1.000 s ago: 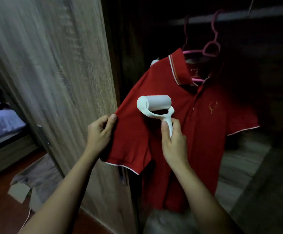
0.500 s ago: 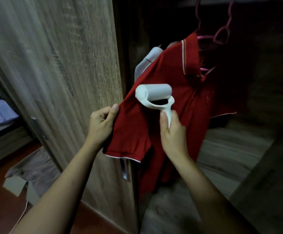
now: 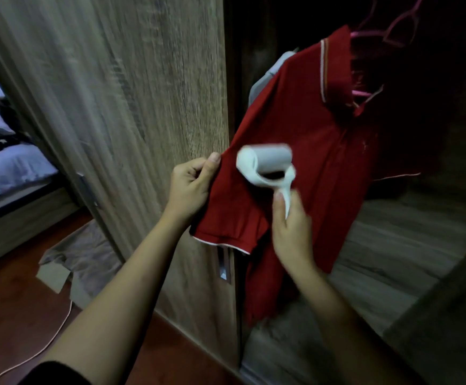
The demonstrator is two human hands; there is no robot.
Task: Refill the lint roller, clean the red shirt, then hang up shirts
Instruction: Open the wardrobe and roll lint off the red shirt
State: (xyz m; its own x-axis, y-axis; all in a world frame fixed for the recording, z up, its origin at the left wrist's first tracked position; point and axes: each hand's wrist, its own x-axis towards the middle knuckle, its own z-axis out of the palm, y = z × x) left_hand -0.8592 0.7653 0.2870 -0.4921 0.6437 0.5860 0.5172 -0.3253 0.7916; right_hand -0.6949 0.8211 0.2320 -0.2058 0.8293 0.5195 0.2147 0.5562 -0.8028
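Observation:
The red polo shirt (image 3: 318, 126) hangs on a pink hanger (image 3: 393, 31) inside the dark wardrobe. My left hand (image 3: 191, 187) pinches the edge of its near sleeve and holds the sleeve stretched out. My right hand (image 3: 291, 226) grips the handle of the white lint roller (image 3: 265, 165), whose roll lies against the sleeve near the shoulder. The roller and right hand are blurred. A grey garment (image 3: 270, 73) peeks out behind the shirt's shoulder.
The wooden wardrobe door (image 3: 132, 107) stands just left of my hands. The wardrobe floor (image 3: 393, 259) is pale wood. A flattened cardboard box (image 3: 71, 262) and a white cable (image 3: 46, 345) lie on the dark floor. A bed (image 3: 7, 168) is at far left.
The shirt has swung to a more side-on angle and the view shifted. The lint roller has slid down the sleeve. My left hand keeps its pinch on the sleeve.

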